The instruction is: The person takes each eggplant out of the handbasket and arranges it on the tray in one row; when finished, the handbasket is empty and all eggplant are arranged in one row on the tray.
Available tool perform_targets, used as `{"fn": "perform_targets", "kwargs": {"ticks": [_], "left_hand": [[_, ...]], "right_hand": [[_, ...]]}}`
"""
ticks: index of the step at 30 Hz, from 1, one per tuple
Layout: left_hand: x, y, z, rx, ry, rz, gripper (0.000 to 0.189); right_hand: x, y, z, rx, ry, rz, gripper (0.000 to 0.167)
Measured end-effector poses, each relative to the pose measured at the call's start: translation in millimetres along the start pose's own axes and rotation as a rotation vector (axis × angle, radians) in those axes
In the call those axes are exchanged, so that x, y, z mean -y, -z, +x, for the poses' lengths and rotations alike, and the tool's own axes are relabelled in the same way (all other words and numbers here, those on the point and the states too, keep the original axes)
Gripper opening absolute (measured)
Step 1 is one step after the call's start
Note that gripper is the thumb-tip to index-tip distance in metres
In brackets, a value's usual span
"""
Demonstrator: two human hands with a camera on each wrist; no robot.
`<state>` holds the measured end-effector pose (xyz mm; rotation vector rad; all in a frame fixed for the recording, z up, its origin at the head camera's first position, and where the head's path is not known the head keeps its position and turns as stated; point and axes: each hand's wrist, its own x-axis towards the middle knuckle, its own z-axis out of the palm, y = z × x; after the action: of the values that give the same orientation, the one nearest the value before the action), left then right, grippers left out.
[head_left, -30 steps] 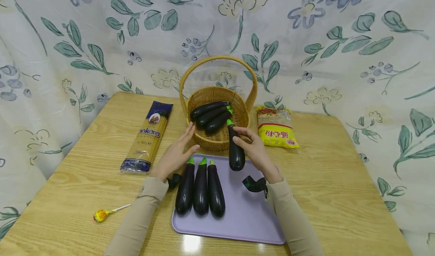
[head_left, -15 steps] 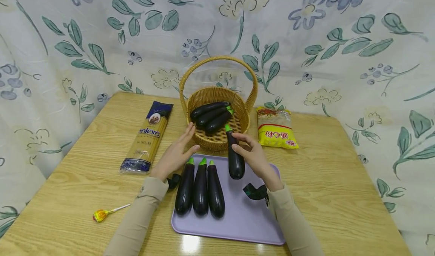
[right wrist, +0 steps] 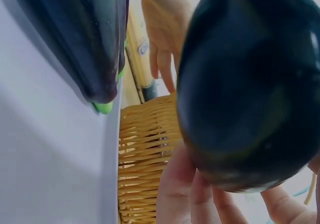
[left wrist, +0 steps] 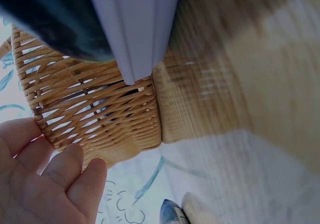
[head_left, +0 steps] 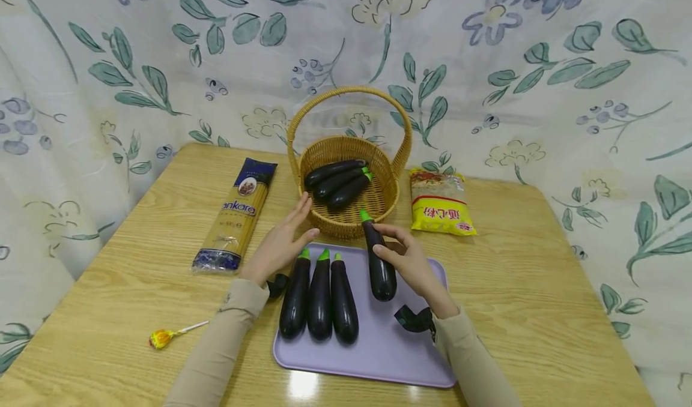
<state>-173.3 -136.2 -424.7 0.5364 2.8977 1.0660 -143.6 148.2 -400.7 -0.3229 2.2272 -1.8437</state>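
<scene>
My right hand [head_left: 408, 260] grips a dark eggplant [head_left: 382, 275] by its upper part, over the right half of the lilac tray [head_left: 394, 353]. The eggplant's green stem end points toward the basket; whether it touches the tray I cannot tell. In the right wrist view its rounded end [right wrist: 250, 89] hides much of the hand. Three more eggplants [head_left: 319, 299] lie side by side on the tray's left. With fingers extended, my left hand [head_left: 278, 248] touches the wicker basket [head_left: 346, 230] at its front left rim. Several eggplants [head_left: 335, 185] lie inside the basket.
A pack of spaghetti [head_left: 233, 215] lies left of the basket, and a yellow-and-red food bag [head_left: 440, 206] lies to its right. Near the table's left front is a lollipop [head_left: 162, 338]. The basket's tall handle [head_left: 351, 90] arches up before a floral curtain [head_left: 486, 95].
The right hand has drawn the eggplant away from the basket's front rim, toward the person and farther over the tray. The left hand has stayed at the basket.
</scene>
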Motion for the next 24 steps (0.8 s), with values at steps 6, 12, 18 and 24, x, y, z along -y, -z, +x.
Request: {"fn": "perform_targets", "kwargs": {"ticks": [6,12,18,24], "left_hand": [[-0.6,-0.2,-0.2,0.003,0.008,-0.013,0.072],[-0.5,1.0,-0.3,0.005,0.014,-0.011,0.072],[0.3,0.6,-0.6,0.013,0.018,-0.007,0.073],[0.9,-0.1,-0.2,0.000,0.012,-0.004,0.073]], "right_hand": [[-2.0,-1.9,-3.1,0.035,-0.009,-0.012,0.053],[-5.0,-4.4,-6.6,0.071,-0.041,-0.029,0.058],[-14.1,-7.2,-9.8,0.073,-0.079,-0.057,0.062],[-21.4,-12.1,-12.3,0.088,-0.105,-0.071,0.062]]}}
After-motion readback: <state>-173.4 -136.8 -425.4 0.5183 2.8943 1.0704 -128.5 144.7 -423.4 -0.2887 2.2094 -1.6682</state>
